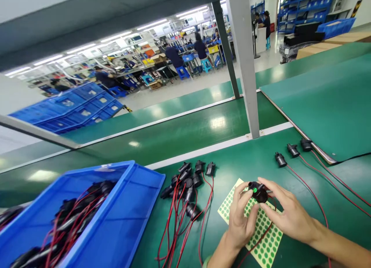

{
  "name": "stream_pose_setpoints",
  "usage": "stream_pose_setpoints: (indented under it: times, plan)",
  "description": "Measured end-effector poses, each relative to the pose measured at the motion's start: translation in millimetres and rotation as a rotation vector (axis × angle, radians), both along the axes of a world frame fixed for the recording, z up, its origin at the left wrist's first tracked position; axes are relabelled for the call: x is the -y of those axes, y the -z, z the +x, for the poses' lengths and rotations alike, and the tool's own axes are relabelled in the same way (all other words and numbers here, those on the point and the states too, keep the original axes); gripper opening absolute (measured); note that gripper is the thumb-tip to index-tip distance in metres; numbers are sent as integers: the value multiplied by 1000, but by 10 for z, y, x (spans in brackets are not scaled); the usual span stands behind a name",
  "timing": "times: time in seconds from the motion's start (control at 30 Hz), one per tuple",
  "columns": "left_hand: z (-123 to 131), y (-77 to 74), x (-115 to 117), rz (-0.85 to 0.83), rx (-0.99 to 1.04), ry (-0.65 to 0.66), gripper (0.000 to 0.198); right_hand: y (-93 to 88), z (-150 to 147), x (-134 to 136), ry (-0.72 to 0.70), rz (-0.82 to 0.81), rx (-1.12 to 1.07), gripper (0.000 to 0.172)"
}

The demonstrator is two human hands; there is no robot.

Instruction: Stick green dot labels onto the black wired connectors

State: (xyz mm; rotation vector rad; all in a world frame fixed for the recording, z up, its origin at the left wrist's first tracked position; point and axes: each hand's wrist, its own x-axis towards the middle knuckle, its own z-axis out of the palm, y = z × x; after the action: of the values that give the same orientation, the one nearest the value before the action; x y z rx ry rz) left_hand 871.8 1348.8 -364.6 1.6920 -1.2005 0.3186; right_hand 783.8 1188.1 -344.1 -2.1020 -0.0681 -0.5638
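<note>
My right hand (pixel 285 210) grips a small black socket part (pixel 259 192) with a red wire, held above a sheet of green dot stickers (pixel 264 241). My left hand (pixel 242 217) touches the same part, its fingertips at a green dot on the part's face. A pile of several identical black parts with red and black wires (pixel 188 190) lies to the left of the sheet. Three more wired parts (pixel 292 149) lie in a row to the upper right.
A blue plastic bin (pixel 127 217) at lower left holds many more wired parts. A grey steel post (pixel 246 63) rises behind the hands. A green conveyor belt (pixel 174 136) runs across beyond the bench. A green mat (pixel 324 102) lies at right. Other people work at far benches.
</note>
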Motion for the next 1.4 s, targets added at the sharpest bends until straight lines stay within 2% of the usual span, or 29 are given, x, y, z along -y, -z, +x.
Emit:
stream_pose_setpoints:
  times: [0.1, 0.23, 0.33, 0.4, 0.47, 0.6, 0.73, 0.8, 0.93, 1.0, 1.1, 1.17, 1.23, 1.4]
  plan:
    - [10, 11, -17, 16, 14, 12, 61, -167, -183, 219, 67, 153, -81, 57]
    - [58, -14, -20, 69, -39, -70, 50, -297, -295, 622, 191, 266, -147, 60]
    - [76, -34, 15, 155, -65, -131, 39, -183, -120, 853, 292, 131, -193, 57]
    - [76, -41, 42, 248, -76, -171, 31, -38, 71, 930, 378, 0, -225, 52]
    - [72, -44, 59, 335, -84, -197, 25, 100, 241, 955, 423, -63, -241, 48]
    - [70, -26, 53, 413, -87, -186, 22, 259, 363, 975, 403, 14, -200, 51]
    - [66, 4, 39, 465, -54, -182, 21, 346, 300, 1055, 486, 135, -100, 60]
    - [47, 0, 39, 539, -41, -192, 18, 401, 290, 1074, 538, 62, -108, 59]
    - [-33, -47, 55, 765, -32, -239, 18, 533, 360, 959, 511, -262, -139, 46]
    - [-92, -51, 66, 869, -29, -248, 29, 593, 406, 854, 473, -376, -138, 43]
    - [-192, 22, 73, 984, -9, -211, 61, 657, 441, 730, 446, -483, -151, 40]
    - [-258, 111, 73, 1027, 22, -172, 83, 686, 439, 704, 432, -567, -161, 38]
    - [-314, 196, 75, 1043, 43, -143, 96, 707, 432, 736, 417, -637, -163, 37]
    - [-392, 264, 114, 1009, 38, -51, 90, 713, 454, 1042, 438, -721, -161, 37]
